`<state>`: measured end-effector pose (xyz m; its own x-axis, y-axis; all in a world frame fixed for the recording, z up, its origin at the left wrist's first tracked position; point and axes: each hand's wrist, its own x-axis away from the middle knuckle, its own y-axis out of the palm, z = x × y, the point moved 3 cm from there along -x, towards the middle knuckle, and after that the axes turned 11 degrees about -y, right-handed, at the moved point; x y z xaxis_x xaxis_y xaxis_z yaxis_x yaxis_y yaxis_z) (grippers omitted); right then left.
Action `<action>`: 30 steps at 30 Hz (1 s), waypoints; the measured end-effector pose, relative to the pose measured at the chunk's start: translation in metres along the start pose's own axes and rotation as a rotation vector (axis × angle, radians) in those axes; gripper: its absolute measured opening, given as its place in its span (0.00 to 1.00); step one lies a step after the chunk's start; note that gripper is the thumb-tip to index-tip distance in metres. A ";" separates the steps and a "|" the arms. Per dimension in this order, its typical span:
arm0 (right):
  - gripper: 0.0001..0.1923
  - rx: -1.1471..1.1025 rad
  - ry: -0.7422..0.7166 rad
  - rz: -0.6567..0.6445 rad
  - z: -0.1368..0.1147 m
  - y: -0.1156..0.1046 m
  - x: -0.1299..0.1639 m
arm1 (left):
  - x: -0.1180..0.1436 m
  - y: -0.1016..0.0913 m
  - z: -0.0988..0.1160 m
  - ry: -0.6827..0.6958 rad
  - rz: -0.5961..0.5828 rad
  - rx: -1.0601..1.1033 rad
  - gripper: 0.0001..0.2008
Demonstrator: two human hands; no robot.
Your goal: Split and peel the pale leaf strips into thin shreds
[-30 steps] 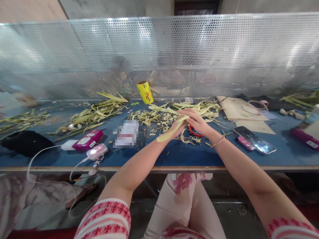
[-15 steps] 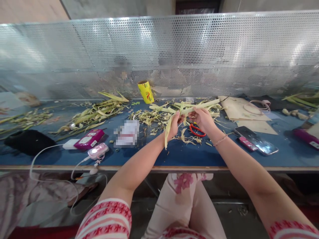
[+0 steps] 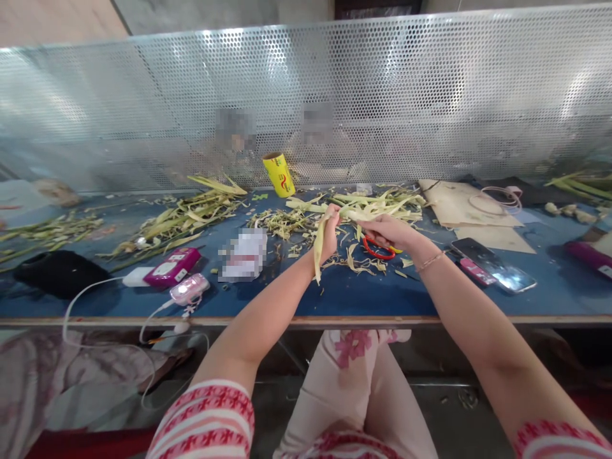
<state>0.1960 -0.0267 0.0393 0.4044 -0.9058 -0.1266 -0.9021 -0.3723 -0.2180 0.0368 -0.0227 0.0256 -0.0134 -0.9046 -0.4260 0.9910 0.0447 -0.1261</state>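
1. Left hand [image 3: 329, 233]: the grip is closed on a pale yellow husk strip [image 3: 319, 245], which hangs from the fingers toward the counter edge.
2. Right hand [image 3: 389, 229]: the grip is closed on the stalk [image 3: 356, 213], held level just above the counter [image 3: 335, 296], between the two hands. A thin bracelet [image 3: 430, 260] circles the wrist.
3. Step in hand, as judged: a strip is being peeled away from the stalk, the left hand drawing down while the right holds firm. The next move probably calls for a steady pull along the fibre with the stalk held fast, so the strip comes off whole.
4. Directly beneath the hands: red-handled scissors [image 3: 377, 247] lie among curled trimmings [image 3: 358, 262].
5. Further out: a heap of stripped husks [image 3: 377, 203] behind the hands, another husk pile [image 3: 182, 217] to the left, and a yellow roll [image 3: 278, 173] tilted near the screen.
6. Left of the counter: a magenta device [image 3: 173, 266] and a pink device [image 3: 190, 289] with white cables; right: a phone [image 3: 492, 273] and cardboard sheets [image 3: 466, 207].
7. Room: a perforated metal screen [image 3: 430, 95] closes the far edge of the blue counter; other people sit behind it, indistinct.
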 end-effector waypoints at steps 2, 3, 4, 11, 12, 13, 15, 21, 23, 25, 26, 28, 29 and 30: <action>0.23 -0.076 -0.126 0.007 -0.008 0.000 0.002 | 0.002 -0.001 0.001 0.030 -0.010 -0.056 0.14; 0.21 -0.123 -0.176 0.036 -0.011 0.000 0.002 | 0.003 -0.001 0.000 0.044 -0.019 -0.075 0.14; 0.19 -0.166 -0.207 0.073 -0.013 0.001 0.002 | 0.003 -0.001 0.000 0.055 -0.030 -0.094 0.14; 0.16 -0.294 -0.315 0.237 -0.015 0.006 -0.003 | 0.005 0.004 -0.003 0.077 -0.144 -0.140 0.11; 0.16 -0.268 -0.349 0.252 -0.015 0.005 -0.003 | 0.004 0.005 -0.004 0.079 -0.178 -0.127 0.10; 0.16 -0.225 -0.386 0.270 -0.017 0.004 -0.003 | 0.004 0.007 -0.005 0.079 -0.214 -0.108 0.09; 0.14 -0.091 -0.472 0.310 -0.020 0.002 -0.001 | 0.002 0.011 -0.011 0.066 -0.281 -0.061 0.08; 0.09 0.202 -0.619 0.326 -0.026 -0.001 0.004 | 0.002 0.019 -0.030 -0.121 -0.358 -0.039 0.10; 0.07 0.201 -0.629 0.295 -0.026 0.002 0.004 | 0.003 0.021 -0.031 -0.150 -0.381 -0.011 0.08; 0.07 0.201 -0.654 0.272 -0.026 0.004 0.005 | 0.004 0.023 -0.029 -0.170 -0.409 0.042 0.07; 0.07 0.213 -0.679 0.266 -0.027 0.005 0.006 | 0.004 0.024 -0.027 -0.191 -0.420 0.069 0.07; 0.06 0.263 -0.753 0.253 -0.030 0.007 0.009 | 0.003 0.026 -0.024 -0.252 -0.424 0.127 0.05; 0.06 0.295 -0.797 0.241 -0.032 0.008 0.011 | 0.002 0.026 -0.023 -0.287 -0.425 0.158 0.05; 0.06 0.325 -0.842 0.227 -0.033 0.008 0.012 | 0.001 0.025 -0.021 -0.321 -0.420 0.191 0.05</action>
<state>0.1889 -0.0477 0.0680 0.3141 -0.4571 -0.8321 -0.9380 -0.0142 -0.3463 0.0591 -0.0137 0.0025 -0.4003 -0.9133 -0.0759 0.9163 -0.3975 -0.0492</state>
